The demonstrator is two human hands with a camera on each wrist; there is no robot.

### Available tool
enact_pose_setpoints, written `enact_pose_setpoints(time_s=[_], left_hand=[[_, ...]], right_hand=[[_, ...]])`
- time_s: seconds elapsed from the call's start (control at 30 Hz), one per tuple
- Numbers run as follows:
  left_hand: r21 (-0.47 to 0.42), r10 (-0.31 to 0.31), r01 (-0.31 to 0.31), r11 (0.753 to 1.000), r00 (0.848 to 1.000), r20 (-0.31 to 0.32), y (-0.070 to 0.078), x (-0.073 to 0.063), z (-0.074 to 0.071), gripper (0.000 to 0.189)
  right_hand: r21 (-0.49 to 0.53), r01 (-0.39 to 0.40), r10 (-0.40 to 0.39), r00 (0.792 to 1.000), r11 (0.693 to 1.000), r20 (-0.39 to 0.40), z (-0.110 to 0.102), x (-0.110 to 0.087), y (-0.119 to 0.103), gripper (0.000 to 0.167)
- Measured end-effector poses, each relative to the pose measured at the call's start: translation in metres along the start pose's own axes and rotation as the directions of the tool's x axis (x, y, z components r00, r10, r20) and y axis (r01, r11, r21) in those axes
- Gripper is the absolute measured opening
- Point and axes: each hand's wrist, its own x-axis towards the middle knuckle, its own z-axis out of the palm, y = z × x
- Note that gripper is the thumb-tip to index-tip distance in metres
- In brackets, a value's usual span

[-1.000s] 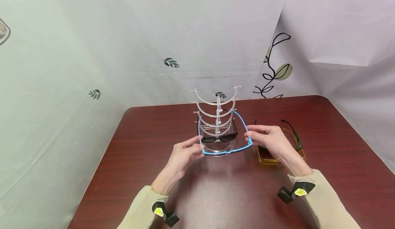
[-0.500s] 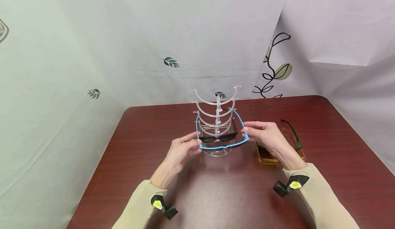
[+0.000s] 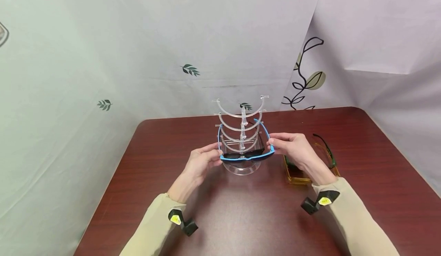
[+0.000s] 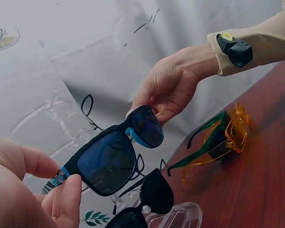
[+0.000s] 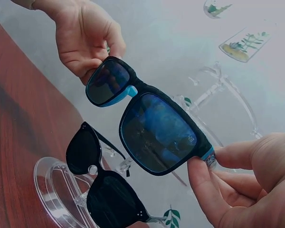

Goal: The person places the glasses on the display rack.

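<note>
Both hands hold one pair of sunglasses [image 5: 159, 130], black in front with dark blue lenses and blue inside. My left hand [image 3: 201, 164] pinches its left temple near the hinge; my right hand [image 3: 293, 148] pinches the other temple the same way. In the head view the blue temples reach back on either side of a clear display stand [image 3: 243, 122] with several curved arms. Lower on that stand sits a pair of black sunglasses [image 5: 107, 183], just below the held pair in the wrist views. In the head view the held front overlaps the black pair.
To the right on the dark red table [image 3: 251, 217] lie green-framed glasses [image 4: 213, 140] and yellow-orange glasses [image 4: 237, 128], close together and partly behind the right hand in the head view. The stand's round clear base [image 3: 242, 169] is on the table. A printed white cloth [image 3: 138, 49] hangs behind.
Both hands have moved the blue-and-black sunglasses away from the body and slightly left, toward the stand. The front now overlaps the black pair in the head view. The stand has not moved.
</note>
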Motion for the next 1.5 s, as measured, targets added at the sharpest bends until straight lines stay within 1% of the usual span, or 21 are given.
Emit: enact_pose_setpoints(time_s=[0.17,0.43,0.6,0.9,1.1,1.3,1.5], left_hand=[[0.007,0.019,-0.019,1.0,1.0,0.003,0.003,0.004,-0.001,0.043],[0.011,0.015,-0.015,1.0,1.0,-0.011,0.005,0.008,0.0,0.043],[0.005,0.021,-0.021,1.0,1.0,-0.02,0.005,0.012,0.001,0.04],[0.012,0.017,-0.017,1.0,0.999,-0.033,0.006,0.016,0.001,0.042],[0.014,0.018,-0.017,1.0,0.999,-0.032,0.006,0.019,0.001,0.043],[0.024,0.021,-0.02,1.0,0.999,-0.034,0.006,0.021,0.001,0.043],[0.023,0.013,-0.013,1.0,0.999,-0.039,0.006,0.025,0.002,0.043]], right_hand=[[0.045,0.014,-0.014,1.0,0.999,0.008,0.002,0.003,-0.001,0.048],[0.087,0.015,-0.015,1.0,0.996,0.0,0.004,0.008,-0.002,0.048],[0.107,0.019,-0.019,1.0,0.994,0.004,0.004,0.012,0.0,0.047],[0.073,0.007,-0.007,1.0,0.997,-0.002,0.004,0.017,0.001,0.048],[0.075,-0.002,0.002,1.0,0.997,-0.007,0.004,0.02,0.001,0.046],[0.042,-0.019,0.02,1.0,0.999,-0.013,0.004,0.022,0.0,0.048],[0.058,-0.024,0.025,1.0,0.998,-0.018,0.004,0.026,0.0,0.045]])
